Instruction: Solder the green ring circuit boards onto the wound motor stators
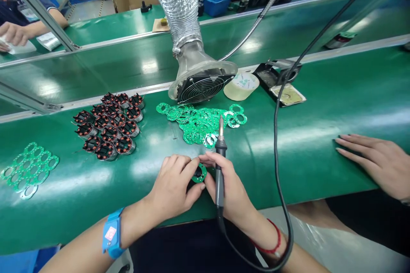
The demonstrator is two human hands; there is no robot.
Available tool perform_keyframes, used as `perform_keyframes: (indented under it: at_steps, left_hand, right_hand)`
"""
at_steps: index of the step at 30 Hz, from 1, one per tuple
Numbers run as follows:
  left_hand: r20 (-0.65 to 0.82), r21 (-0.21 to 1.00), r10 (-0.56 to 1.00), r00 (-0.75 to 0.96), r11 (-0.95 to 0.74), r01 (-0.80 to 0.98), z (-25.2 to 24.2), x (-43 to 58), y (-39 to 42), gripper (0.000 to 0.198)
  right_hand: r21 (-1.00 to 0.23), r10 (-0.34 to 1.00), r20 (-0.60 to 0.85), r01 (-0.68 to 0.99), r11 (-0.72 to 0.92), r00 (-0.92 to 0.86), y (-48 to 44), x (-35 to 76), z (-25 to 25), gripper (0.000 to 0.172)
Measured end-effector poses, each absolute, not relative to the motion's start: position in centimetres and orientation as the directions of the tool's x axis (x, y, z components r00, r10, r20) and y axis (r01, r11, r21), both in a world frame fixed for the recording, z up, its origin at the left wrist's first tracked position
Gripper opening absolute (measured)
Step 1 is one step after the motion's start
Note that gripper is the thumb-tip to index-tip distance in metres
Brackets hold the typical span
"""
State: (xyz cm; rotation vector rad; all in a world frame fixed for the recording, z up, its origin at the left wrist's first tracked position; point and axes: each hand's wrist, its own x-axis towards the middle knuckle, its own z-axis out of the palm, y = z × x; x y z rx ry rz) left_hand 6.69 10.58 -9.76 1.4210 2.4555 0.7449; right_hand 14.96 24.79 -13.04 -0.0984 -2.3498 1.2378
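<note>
Near the front edge of the green bench, my left hand [175, 183] is closed around a small motor part topped with a green ring-shaped circuit board [200, 172]. My right hand [229, 185] holds a soldering iron [219, 179], its tip pointing up and away from me. Fingers of my right hand also touch the board's right side. Most of the part beneath the board is hidden by my fingers. Beyond my hands lies a loose pile of green ring boards [200, 123]. Copper-wound motor stators [110, 126] stand in a cluster to the left.
A flat group of ring boards [31, 168] lies far left. Above the pile hangs a fume-extraction hood [203, 81]. Behind are a tape roll [241, 86] and a soldering stand [280, 79]. The iron's cable [277, 153] loops at right, near another person's hand [378, 160].
</note>
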Motion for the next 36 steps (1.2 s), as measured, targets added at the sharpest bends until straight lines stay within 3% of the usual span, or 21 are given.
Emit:
perform_keyframes:
  at_steps: [4, 13, 18, 22, 29, 33, 36]
  left_hand:
    - [0.069, 0.545, 0.863, -0.5, 0.387, 0.744, -9.4, 6.2, 10.4, 0.037]
    - [-0.025, 0.654, 0.942, -0.335, 0.269, 0.707, -7.2, 3.9, 9.4, 0.039]
    - [0.023, 0.635, 0.901, -0.433, 0.322, 0.702, -8.6, 5.0, 9.6, 0.038]
    - [0.104, 0.599, 0.865, -0.491, 0.34, 0.725, -9.7, 5.9, 9.9, 0.036]
    - [0.084, 0.578, 0.857, -0.509, 0.374, 0.725, -9.4, 6.0, 10.5, 0.032]
    - [0.104, 0.65, 0.855, -0.508, 0.328, 0.685, -10.0, 5.6, 10.2, 0.048]
    - [0.097, 0.652, 0.85, -0.518, 0.338, 0.678, -10.1, 5.1, 9.7, 0.065]
  right_hand:
    - [-0.785, 0.311, 0.398, -0.145, 0.603, -0.863, 25.2, 15.1, -13.2, 0.042]
    - [-0.74, 0.211, 0.37, -0.151, 0.655, -0.905, 25.7, 15.6, -12.3, 0.034]
    - [-0.729, 0.18, 0.396, -0.189, 0.658, -0.901, 25.5, 15.8, -12.6, 0.034]
    - [-0.734, 0.251, 0.427, -0.171, 0.657, -0.869, 25.0, 15.6, -13.0, 0.033]
    - [-0.71, 0.232, 0.433, -0.171, 0.684, -0.871, 24.8, 15.6, -12.7, 0.038]
    - [-0.654, 0.2, 0.448, -0.167, 0.738, -0.871, 25.3, 15.4, -12.2, 0.048]
    - [-0.643, 0.046, 0.415, -0.257, 0.722, -0.908, 25.7, 14.6, -11.8, 0.053]
